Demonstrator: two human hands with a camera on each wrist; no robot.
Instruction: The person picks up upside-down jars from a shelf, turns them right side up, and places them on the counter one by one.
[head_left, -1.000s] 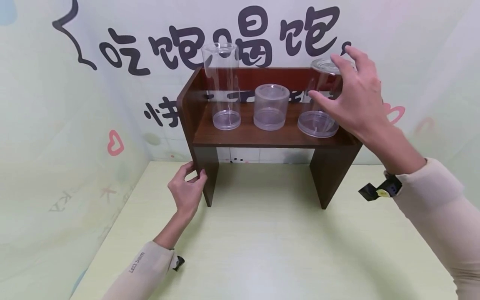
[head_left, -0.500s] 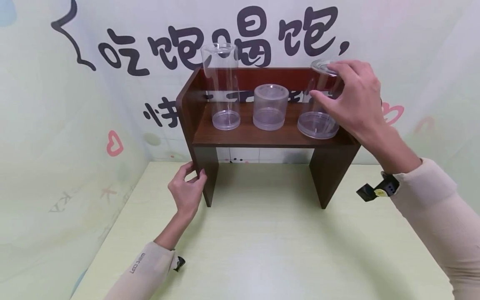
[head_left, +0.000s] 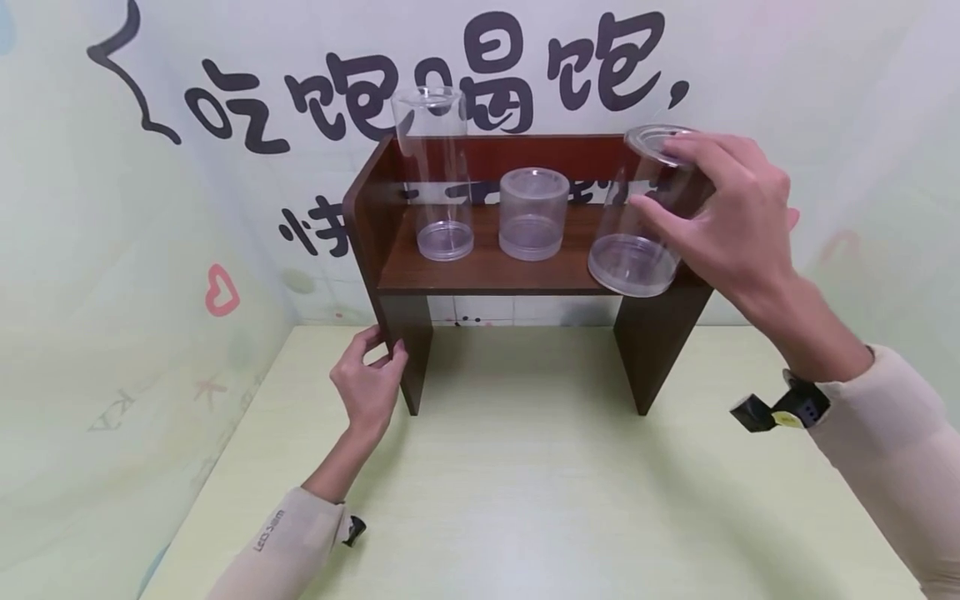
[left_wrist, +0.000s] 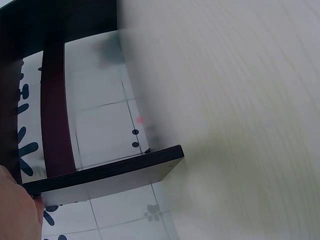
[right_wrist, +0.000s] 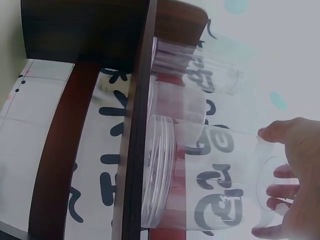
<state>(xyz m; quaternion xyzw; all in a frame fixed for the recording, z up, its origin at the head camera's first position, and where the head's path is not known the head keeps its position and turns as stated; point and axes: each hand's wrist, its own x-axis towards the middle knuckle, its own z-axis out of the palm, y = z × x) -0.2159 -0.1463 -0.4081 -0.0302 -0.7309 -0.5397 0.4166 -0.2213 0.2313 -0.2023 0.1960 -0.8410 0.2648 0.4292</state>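
In the head view my right hand holds a wide clear jar by its upper end, thumb on the near side. The jar leans, its top toward the right, and its base overlaps the shelf's front edge. A thick ridged ring circles the lower end of that jar in the right wrist view, where fingers spread around the opposite end. My left hand pinches the left side panel of the dark brown wooden shelf, its farther fingers hidden behind. A tall narrow clear jar and a short clear jar stand on the shelf.
The shelf rests on a pale wood-grain table. Behind it hangs a white backdrop with large black characters and pink hearts. The right side panel stands below the held jar.
My right hand has closed its fingers onto the wide jar's top and brought the jar forward and into a tilt. The left hand keeps its hold on the panel.
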